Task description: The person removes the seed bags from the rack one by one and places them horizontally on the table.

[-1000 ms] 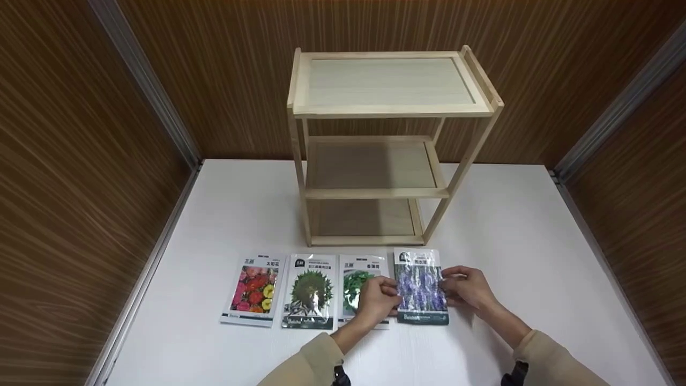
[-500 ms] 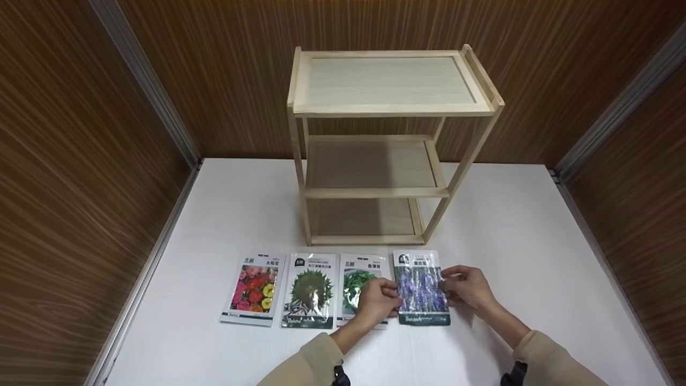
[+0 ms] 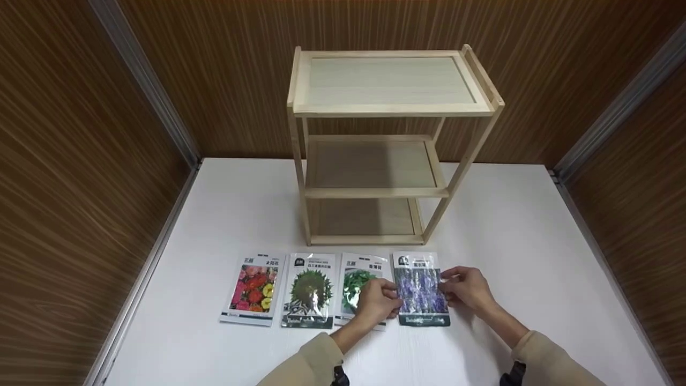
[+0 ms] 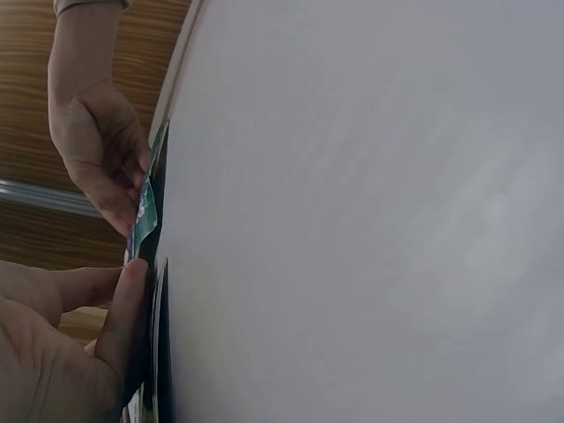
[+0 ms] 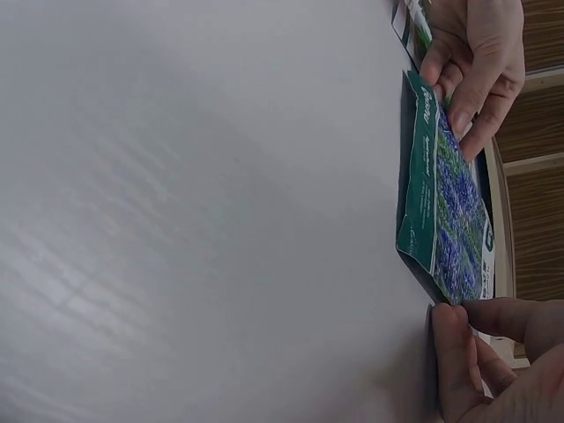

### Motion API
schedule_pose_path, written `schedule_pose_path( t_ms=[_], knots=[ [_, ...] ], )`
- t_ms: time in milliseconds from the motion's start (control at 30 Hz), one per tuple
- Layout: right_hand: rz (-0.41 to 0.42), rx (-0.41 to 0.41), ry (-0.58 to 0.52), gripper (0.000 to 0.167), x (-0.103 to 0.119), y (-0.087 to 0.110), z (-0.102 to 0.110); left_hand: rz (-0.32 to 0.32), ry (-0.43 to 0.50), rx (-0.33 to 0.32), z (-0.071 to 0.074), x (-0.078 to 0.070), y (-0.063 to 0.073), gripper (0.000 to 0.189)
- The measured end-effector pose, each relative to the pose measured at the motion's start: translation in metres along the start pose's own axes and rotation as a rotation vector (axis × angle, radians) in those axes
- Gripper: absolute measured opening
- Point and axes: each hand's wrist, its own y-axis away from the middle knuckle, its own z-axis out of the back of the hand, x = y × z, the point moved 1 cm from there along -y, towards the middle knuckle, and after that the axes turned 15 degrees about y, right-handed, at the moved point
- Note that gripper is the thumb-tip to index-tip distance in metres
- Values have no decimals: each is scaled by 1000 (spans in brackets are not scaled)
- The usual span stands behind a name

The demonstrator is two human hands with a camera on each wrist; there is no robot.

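Observation:
A seed packet with purple flowers (image 3: 422, 289) lies at the right end of a row of packets on the white table, its lower edge slightly raised in the right wrist view. My left hand (image 3: 378, 301) pinches its left edge; my right hand (image 3: 469, 289) pinches its right edge between thumb and fingers. Beneath the left hand, a seed packet with green leaves (image 3: 356, 281) is partly covered. Farther left lie a seed packet with a spiky green plant (image 3: 312, 292) and a seed packet with red, pink and yellow flowers (image 3: 254, 289).
A three-tier wooden shelf (image 3: 376, 193) stands just behind the packets, with bare tiers. Brown wood-grain panels (image 3: 225, 80) enclose the white table (image 3: 514, 225) at the back and both sides.
The purple-flower packet has slid slightly toward me between both hands. The green-leaf packet has turned a little, its lower end shifting left. The shelf and the other packets stay put.

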Motion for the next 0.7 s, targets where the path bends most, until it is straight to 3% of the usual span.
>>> schedule_pose_path(
  t_ms=[467, 600, 700],
  knots=[
    [-20, -59, 74, 31, 3, -1, 0, -35, -1, -6, 3, -2, 4, 27],
    [18, -87, 75, 30, 7, 1, 3, -78, -33, -11, 7, -7, 5, 27],
    [52, -97, 70, 32, 12, 4, 5, -135, -107, -35, 11, -10, 4, 26]
  ],
)
